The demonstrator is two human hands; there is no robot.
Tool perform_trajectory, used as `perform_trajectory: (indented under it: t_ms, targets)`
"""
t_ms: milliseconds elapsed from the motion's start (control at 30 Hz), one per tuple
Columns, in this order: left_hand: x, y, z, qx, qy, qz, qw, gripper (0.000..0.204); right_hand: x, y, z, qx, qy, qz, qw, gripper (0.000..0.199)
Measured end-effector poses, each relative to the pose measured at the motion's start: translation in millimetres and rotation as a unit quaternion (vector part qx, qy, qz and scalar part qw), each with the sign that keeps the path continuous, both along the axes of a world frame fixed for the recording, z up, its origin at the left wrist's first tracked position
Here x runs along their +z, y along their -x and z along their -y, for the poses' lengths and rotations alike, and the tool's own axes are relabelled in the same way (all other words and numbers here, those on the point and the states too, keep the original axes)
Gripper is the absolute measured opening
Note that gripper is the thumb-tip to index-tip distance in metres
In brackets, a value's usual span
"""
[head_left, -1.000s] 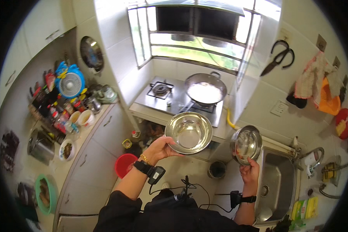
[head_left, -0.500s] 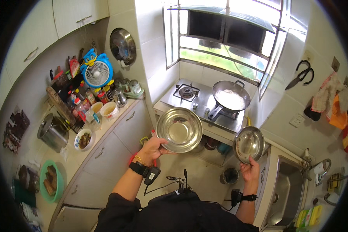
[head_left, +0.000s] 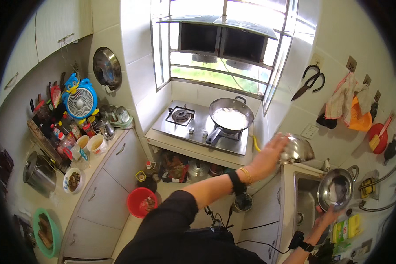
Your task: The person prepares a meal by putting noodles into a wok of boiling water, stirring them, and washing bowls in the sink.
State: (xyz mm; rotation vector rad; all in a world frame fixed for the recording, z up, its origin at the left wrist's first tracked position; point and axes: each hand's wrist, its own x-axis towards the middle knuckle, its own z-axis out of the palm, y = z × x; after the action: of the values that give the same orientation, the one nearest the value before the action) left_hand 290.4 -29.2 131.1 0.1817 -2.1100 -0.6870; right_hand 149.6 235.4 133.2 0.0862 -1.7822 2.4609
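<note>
My left hand [head_left: 270, 155] reaches across to the right, closed on a shiny stainless steel bowl [head_left: 298, 149]. That bowl is tilted with its outside toward me, so its inside is hidden. Below and to the right, my right hand [head_left: 329, 216] grips the lower rim of another steel bowl [head_left: 332, 193], whose inside faces me. This second bowl is over the far right part of the metal sink [head_left: 300, 193], close to the tap [head_left: 353, 171].
A wok [head_left: 230, 115] with pale, frothy contents stands on the right burner of the gas stove [head_left: 163, 127]. A red basin [head_left: 134, 203] and a small bin [head_left: 243, 202] are on the floor. Bowls and bottles crowd the left counter [head_left: 92, 169]. Scissors [head_left: 310, 81] hang on the wall.
Both bowls have moved right with my hands, from in front of the stove to the sink side. The left one has tipped over, and my view has turned rightward.
</note>
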Motion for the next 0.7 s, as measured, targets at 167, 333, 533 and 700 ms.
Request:
perform_trajectory:
  t_ms: [167,333,533,700]
  targets:
    - [14.0,63.8,-36.9,0.062,0.278,-0.071,0.956,0.064,-12.3,46.0,-47.8,-0.271,-0.377,-0.35,0.814,0.076]
    - [21.8,88.1,-41.7,0.092,0.342,-0.131,0.926,0.062,-18.6,65.9,-52.2,-0.233,-0.386,-0.461,0.764,0.068]
    - [26.1,55.5,2.1,0.134,0.269,-0.118,0.946,0.061,-30.3,85.9,-9.6,-0.195,-0.3,-0.506,0.785,0.05]
    - [-10.4,-19.6,50.4,0.235,-0.051,-0.099,0.966,0.069,-68.6,89.0,63.6,-0.135,-0.306,-0.507,0.794,0.057]
